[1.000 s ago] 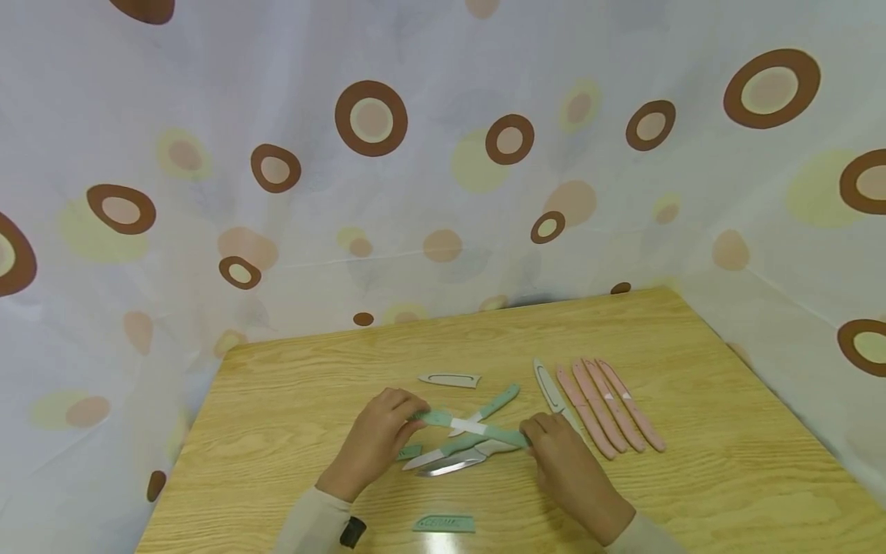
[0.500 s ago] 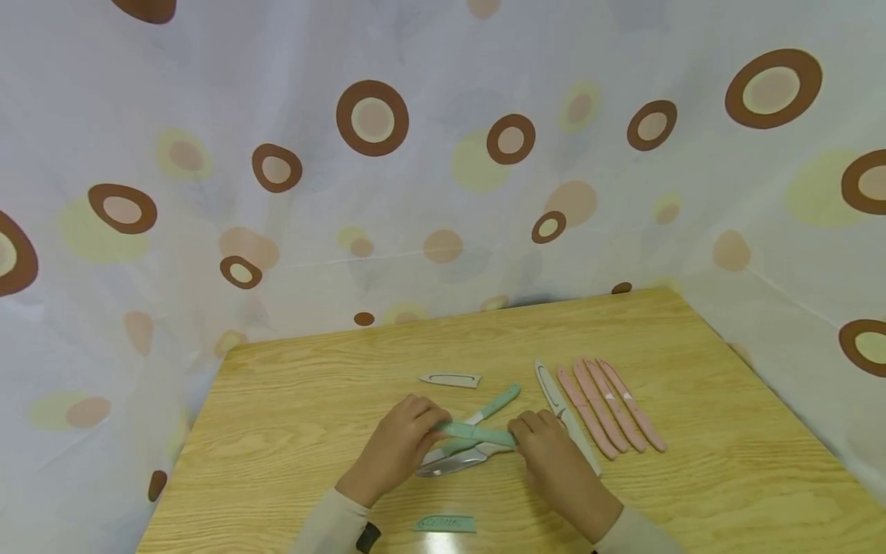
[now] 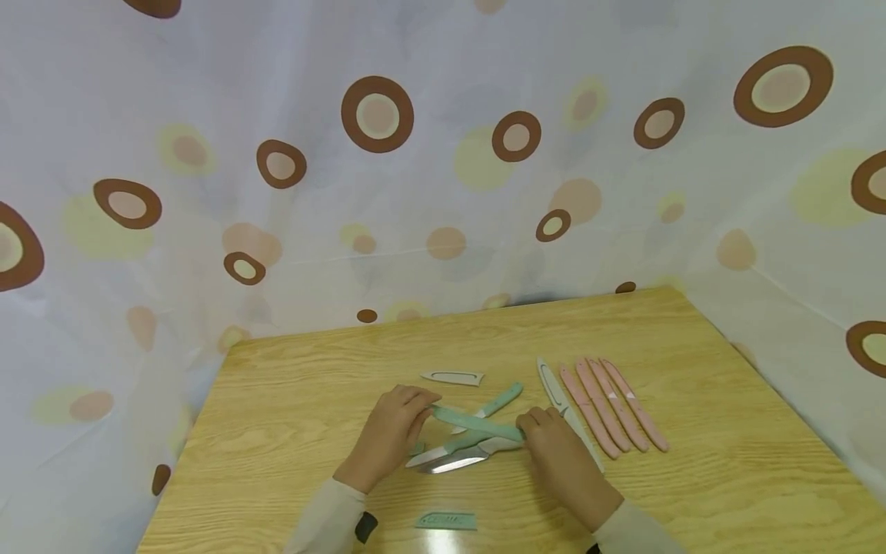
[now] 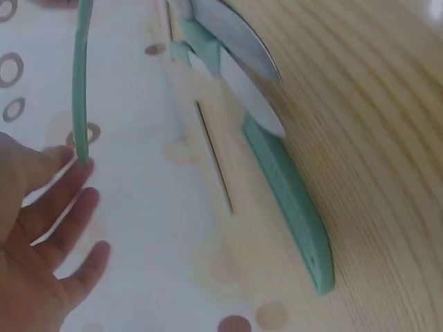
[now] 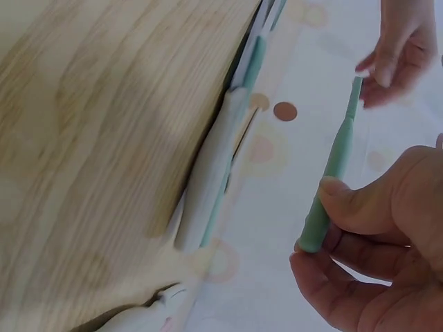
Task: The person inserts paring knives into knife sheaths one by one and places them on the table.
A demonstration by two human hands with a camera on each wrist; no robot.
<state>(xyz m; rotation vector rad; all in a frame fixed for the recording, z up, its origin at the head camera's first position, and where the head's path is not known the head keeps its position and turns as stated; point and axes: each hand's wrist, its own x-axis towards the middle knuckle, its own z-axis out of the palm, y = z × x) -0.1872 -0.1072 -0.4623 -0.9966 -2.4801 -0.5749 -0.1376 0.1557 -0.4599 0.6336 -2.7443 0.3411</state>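
My right hand (image 3: 564, 465) grips the green handle of a sheathed knife (image 3: 477, 423), held above the table; the thumb lies along the handle (image 5: 337, 155) in the right wrist view. At the other end, the thumb and forefinger of my left hand (image 3: 389, 437) pinch the tip of the green sheath (image 4: 81, 90), its other fingers spread loosely. No blade shows between handle and sheath. Below lie two green-handled knives with white blades, one further back (image 3: 501, 398) and one nearer (image 3: 462, 443), beside a pale-handled knife with a shiny metal blade (image 3: 453, 462).
A green sheath (image 3: 446, 522) marked CERAMIC lies near the front, a pale sheath (image 3: 453, 378) behind the pile. Part of another green sheath (image 3: 417, 448) shows by my left hand. To the right lie a pale sheathed knife (image 3: 554, 388) and several pink sheathed knives (image 3: 612, 404).
The white blade that showed between handle and sheath is now covered. My hands came closer together, then moved slightly apart, the left shifting left. The other knives stay put.
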